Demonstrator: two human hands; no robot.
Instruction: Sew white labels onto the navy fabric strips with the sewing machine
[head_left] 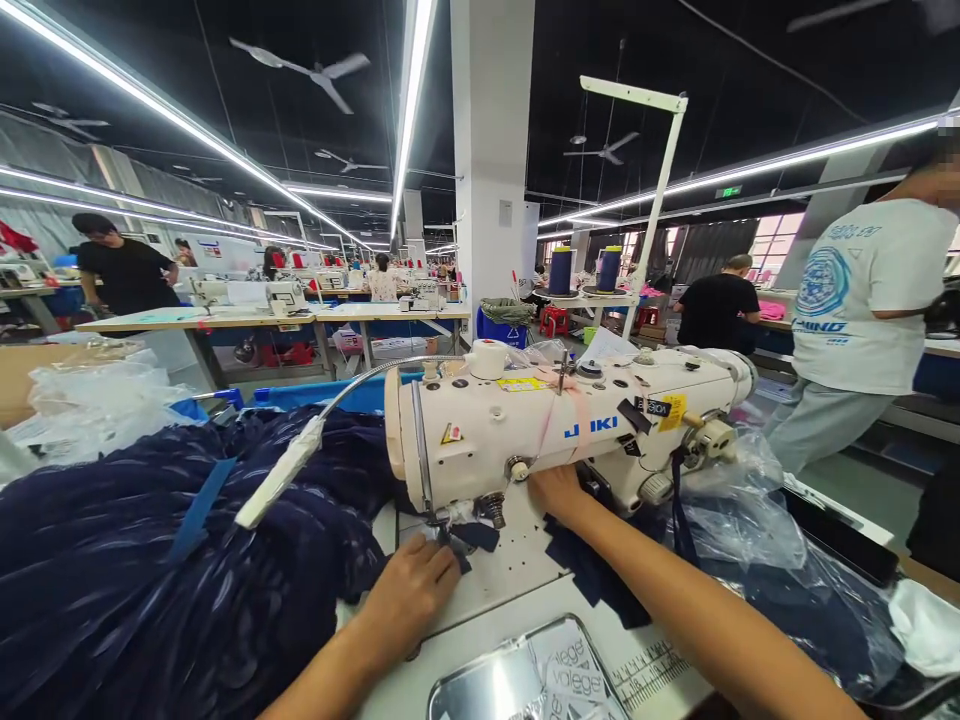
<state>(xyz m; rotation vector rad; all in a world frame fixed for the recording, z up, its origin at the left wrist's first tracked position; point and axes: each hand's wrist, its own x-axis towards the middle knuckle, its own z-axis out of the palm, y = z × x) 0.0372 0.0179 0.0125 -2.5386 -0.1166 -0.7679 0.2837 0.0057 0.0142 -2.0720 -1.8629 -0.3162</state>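
My left hand rests on the bed of a white JUKI sewing machine, right by the needle and presser foot. Its bent fingers press together on a small navy fabric piece. Under the machine's arm reaches my right hand, its fingers hidden behind the machine head. Dark navy fabric pieces lie beside that wrist. In front of the machine sits a shiny metal tin with printed "valege" labels in it.
A large heap of navy garments fills the left side, with a flexible-necked lamp above it. Clear plastic bags and a dark phone-like slab lie at right. A person in a white shirt stands nearby.
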